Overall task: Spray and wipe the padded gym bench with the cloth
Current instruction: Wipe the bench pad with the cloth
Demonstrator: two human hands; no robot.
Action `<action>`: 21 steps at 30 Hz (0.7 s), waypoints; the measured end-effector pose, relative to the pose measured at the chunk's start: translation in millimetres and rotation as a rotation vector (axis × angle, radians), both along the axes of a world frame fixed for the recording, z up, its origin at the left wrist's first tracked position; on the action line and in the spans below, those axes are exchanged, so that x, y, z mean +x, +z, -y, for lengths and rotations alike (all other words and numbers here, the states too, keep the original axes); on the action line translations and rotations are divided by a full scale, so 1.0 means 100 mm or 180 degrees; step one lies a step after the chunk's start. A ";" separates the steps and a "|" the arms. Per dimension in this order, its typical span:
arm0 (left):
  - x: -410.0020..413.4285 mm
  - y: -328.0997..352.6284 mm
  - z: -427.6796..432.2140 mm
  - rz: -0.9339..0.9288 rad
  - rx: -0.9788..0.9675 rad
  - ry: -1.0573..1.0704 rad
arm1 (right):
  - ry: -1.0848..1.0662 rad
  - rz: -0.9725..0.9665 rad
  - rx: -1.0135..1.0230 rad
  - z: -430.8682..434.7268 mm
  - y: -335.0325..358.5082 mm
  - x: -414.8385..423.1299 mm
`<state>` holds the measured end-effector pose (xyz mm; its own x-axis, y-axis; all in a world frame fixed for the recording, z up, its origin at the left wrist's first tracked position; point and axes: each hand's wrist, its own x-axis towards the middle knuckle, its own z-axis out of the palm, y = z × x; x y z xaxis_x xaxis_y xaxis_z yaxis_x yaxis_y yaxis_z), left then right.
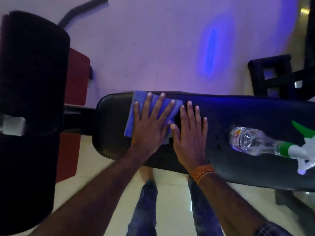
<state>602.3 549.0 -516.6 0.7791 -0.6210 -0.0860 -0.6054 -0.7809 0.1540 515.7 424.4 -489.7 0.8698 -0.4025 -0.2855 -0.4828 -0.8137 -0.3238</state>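
Observation:
The black padded gym bench point(247, 113) runs across the middle of the head view, from left of centre to the right edge. A blue cloth point(136, 106) lies flat near its left end. My left hand point(151, 123) presses down on the cloth with fingers spread. Just to its right, my right hand point(189, 132) rests flat on the bare pad, fingers apart, holding nothing. A clear spray bottle point(252, 142) with a green and white trigger head lies on its side on the bench, to the right of my right hand.
A large black padded roller point(32, 74) and red frame plates point(76, 79) fill the left side. A black metal frame point(272, 74) stands at the far right. Pale tiled floor point(170, 193) lies below the bench, where the person's legs stand.

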 end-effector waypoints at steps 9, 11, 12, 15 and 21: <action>0.31 -0.10 0.30 -0.0006 -0.0127 0.0093 | -0.0415 0.0084 -0.0153 -0.02 -0.07 -0.23; 0.05 -0.10 0.19 0.0039 -0.0053 -0.0242 | -0.0440 0.0121 -0.0137 -0.01 -0.07 -0.29; -0.05 -0.08 0.12 0.0001 0.0000 -0.0421 | -0.0435 0.0101 -0.0122 -0.01 -0.06 -0.31; 0.07 -0.09 0.15 0.0020 -0.0071 -0.0578 | -0.0374 0.0048 -0.0058 0.01 -0.05 -0.37; -0.19 -0.16 0.14 0.0025 -0.0097 -0.0332 | -0.0185 0.0030 -0.0090 0.03 -0.07 -0.45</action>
